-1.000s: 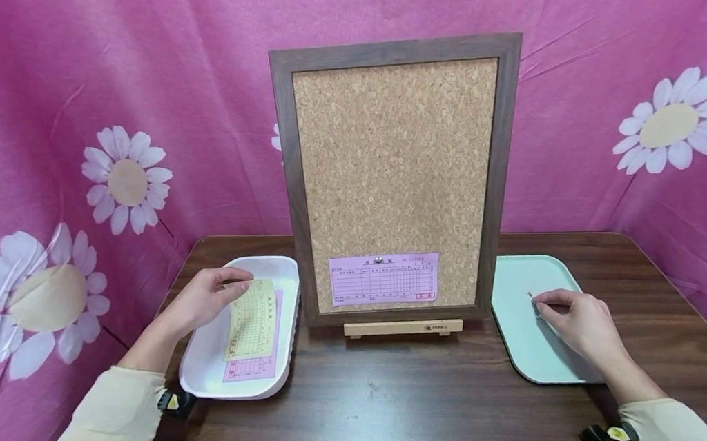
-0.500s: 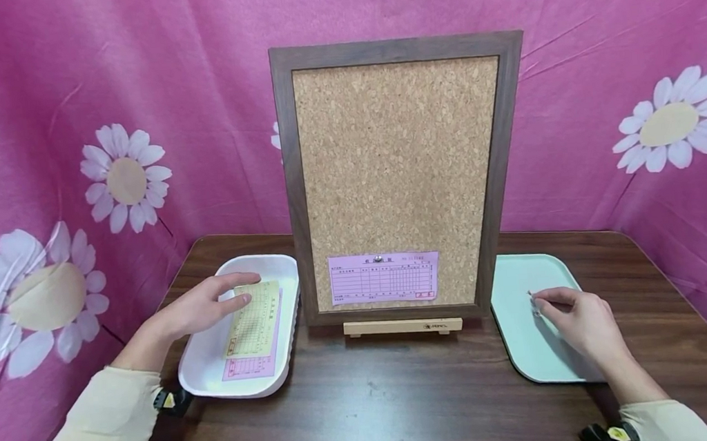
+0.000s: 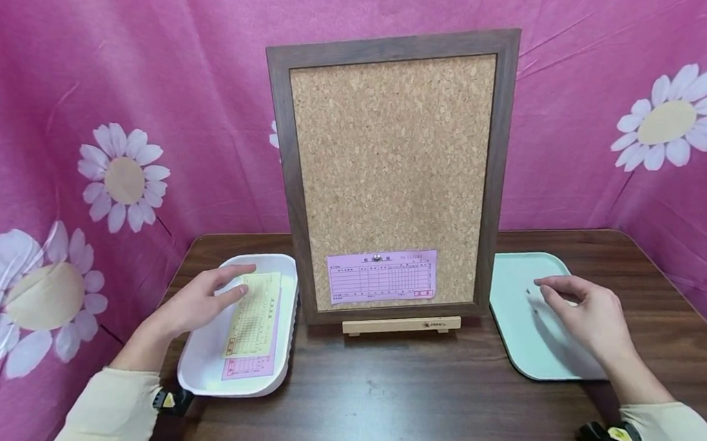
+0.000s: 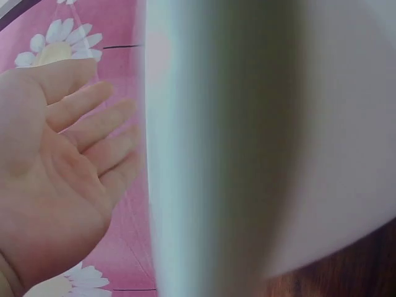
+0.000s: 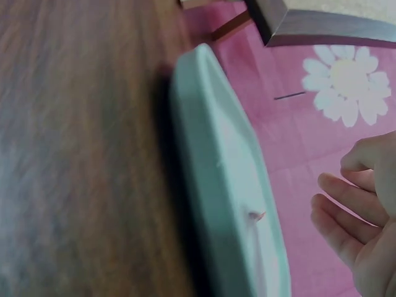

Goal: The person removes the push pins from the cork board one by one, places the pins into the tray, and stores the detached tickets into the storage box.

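At the left, my left hand reaches over a white tray with its fingers loosely extended. Its thumb is at the edge of a yellow printed slip; whether they touch cannot be told. A pink slip lies under the yellow one. The left wrist view shows the left palm with relaxed fingers. My right hand is above a pale green tray, thumb and index fingertips close together. Anything between them is hidden. Small pin-like pieces lie on the tray beside those fingertips.
A framed corkboard stands mid-table on a small wooden easel. Low on the cork, a silvery pin fixes a purple printed slip. A pink flowered cloth hangs behind the brown table.
My right hand has risen off the green tray and moved slightly right, while small pieces stay there. The left fingers shifted a little over the yellow slip, whose upper end now sits farther right.
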The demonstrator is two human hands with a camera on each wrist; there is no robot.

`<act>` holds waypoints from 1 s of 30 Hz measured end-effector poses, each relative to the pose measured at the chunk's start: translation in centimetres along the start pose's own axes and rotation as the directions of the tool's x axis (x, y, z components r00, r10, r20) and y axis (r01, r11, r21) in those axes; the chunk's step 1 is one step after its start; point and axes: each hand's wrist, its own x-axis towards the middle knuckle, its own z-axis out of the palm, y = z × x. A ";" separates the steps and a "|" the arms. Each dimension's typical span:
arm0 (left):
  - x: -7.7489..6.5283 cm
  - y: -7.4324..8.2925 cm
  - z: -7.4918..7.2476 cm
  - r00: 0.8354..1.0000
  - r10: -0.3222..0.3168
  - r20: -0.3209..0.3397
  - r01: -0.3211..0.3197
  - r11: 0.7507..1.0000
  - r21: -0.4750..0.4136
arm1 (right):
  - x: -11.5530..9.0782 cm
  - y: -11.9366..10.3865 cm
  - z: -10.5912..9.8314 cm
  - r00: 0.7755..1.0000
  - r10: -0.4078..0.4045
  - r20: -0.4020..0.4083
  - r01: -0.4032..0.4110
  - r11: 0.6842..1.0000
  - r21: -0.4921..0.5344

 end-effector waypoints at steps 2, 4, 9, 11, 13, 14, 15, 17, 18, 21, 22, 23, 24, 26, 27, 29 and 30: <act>-0.2 0.2 -0.2 1.000 0.013 -0.029 -0.014 0.999 -0.032 | 0.1 -0.5 -0.1 1.000 -0.013 -0.026 0.014 0.999 0.030; -0.4 0.4 -0.4 0.998 0.023 -0.066 -0.028 0.998 -0.062 | 0.2 -1.1 -0.3 0.999 -0.019 -0.046 0.022 0.998 0.057; -0.9 0.7 -0.5 0.985 0.074 -0.158 -0.096 0.985 -0.141 | 0.3 -2.5 -0.6 0.996 -0.027 -0.084 0.036 0.994 0.107; -1.0 0.7 -0.4 0.976 0.104 -0.192 -0.142 0.970 -0.197 | 0.3 -2.8 -0.7 0.996 -0.028 -0.089 0.039 0.991 0.128; -1.0 0.8 -0.2 0.967 0.127 -0.219 -0.183 0.949 -0.256 | 0.4 -3.1 -0.7 0.996 -0.027 -0.091 0.040 0.988 0.149; -1.1 0.9 -0.1 0.963 0.135 -0.231 -0.198 0.939 -0.280 | 0.4 -3.3 -0.7 0.996 -0.024 -0.091 0.038 0.986 0.160; -1.1 1.0 0.0 0.961 0.137 -0.241 -0.209 0.930 -0.304 | 0.4 -3.5 -0.7 0.995 -0.021 -0.093 0.036 0.985 0.166; -1.2 1.2 0.2 0.957 0.129 -0.260 -0.215 0.917 -0.335 | 0.4 -3.9 -0.8 0.995 -0.016 -0.095 0.033 0.984 0.176; -1.2 1.3 0.3 0.955 0.123 -0.269 -0.215 0.914 -0.343 | 0.4 -4.1 -0.8 0.995 -0.014 -0.096 0.032 0.982 0.185; -1.3 1.9 0.7 0.949 0.109 -0.294 -0.215 0.910 -0.354 | 0.3 -5.0 -0.9 0.995 -0.013 -0.102 0.034 0.977 0.210; -1.3 2.0 0.8 0.946 0.112 -0.303 -0.221 0.909 -0.354 | 0.3 -5.2 -0.9 0.995 -0.014 -0.102 0.037 0.973 0.226; -1.2 2.2 1.0 0.943 0.118 -0.310 -0.230 0.906 -0.354 | 0.3 -5.5 -0.9 0.995 -0.015 -0.103 0.040 0.970 0.242; -1.2 2.4 1.2 0.940 0.126 -0.317 -0.241 0.903 -0.355 | 0.3 -5.8 -0.9 0.994 -0.018 -0.105 0.044 0.967 0.251; -1.0 2.8 1.5 0.935 0.143 -0.326 -0.262 0.896 -0.359 | 0.3 -6.3 -0.9 0.994 -0.024 -0.111 0.053 0.962 0.266; -0.9 2.9 1.7 0.931 0.152 -0.331 -0.274 0.891 -0.361 | 0.3 -6.6 -0.9 0.993 -0.025 -0.112 0.056 0.959 0.277; -0.7 3.2 2.0 0.926 0.160 -0.342 -0.286 0.888 -0.359 | 0.3 -7.1 -0.8 0.992 -0.031 -0.119 0.066 0.951 0.302; -0.6 3.3 2.2 0.923 0.162 -0.349 -0.290 0.889 -0.355 | 0.4 -7.3 -0.8 0.992 -0.033 -0.124 0.070 0.948 0.310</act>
